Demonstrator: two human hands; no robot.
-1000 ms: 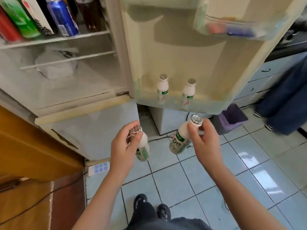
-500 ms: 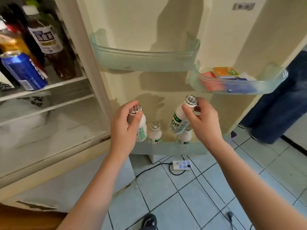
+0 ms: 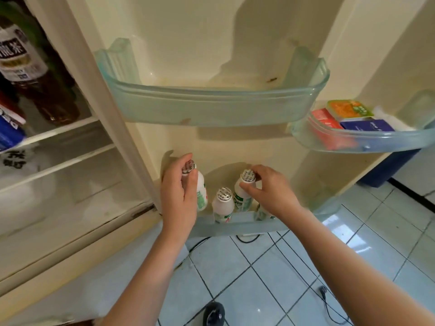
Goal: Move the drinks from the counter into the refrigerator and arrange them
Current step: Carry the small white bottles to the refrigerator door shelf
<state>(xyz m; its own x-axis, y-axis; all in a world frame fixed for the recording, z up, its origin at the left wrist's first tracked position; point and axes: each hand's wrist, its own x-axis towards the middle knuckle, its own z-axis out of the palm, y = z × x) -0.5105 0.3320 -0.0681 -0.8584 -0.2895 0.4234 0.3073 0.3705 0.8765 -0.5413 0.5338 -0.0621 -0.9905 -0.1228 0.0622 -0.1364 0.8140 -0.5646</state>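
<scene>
The refrigerator (image 3: 58, 208) is standing open at the left, its wire shelf (image 3: 58, 131) carrying a dark tea bottle (image 3: 30, 67) and a blue can (image 3: 9, 135); the refrigerator door (image 3: 200, 31) is swinging wide and facing the camera over a pale tiled floor (image 3: 353, 255). The upper door bin (image 3: 211, 107) is hanging across the door's middle; a side bin (image 3: 353, 143) to its right is holding an orange packet (image 3: 348, 110), a red packet (image 3: 327, 128) and a blue box (image 3: 367, 125); the bottom door bin (image 3: 235, 224) is running below both.

The left hand (image 3: 179, 196) is curling round the neck of a white drink bottle (image 3: 202, 191), holding it upright at the bin's left end. The right hand (image 3: 270, 191) is pinching the neck of a second drink bottle (image 3: 242, 196) between thumb and fingers, just under its foil cap (image 3: 247, 175); whether either base is resting in the bin, I cannot tell.

Between the two a third bottle (image 3: 223, 205) is standing in the bottom bin; a fourth bottle (image 3: 260, 214) is showing partly beneath the right hand.
</scene>
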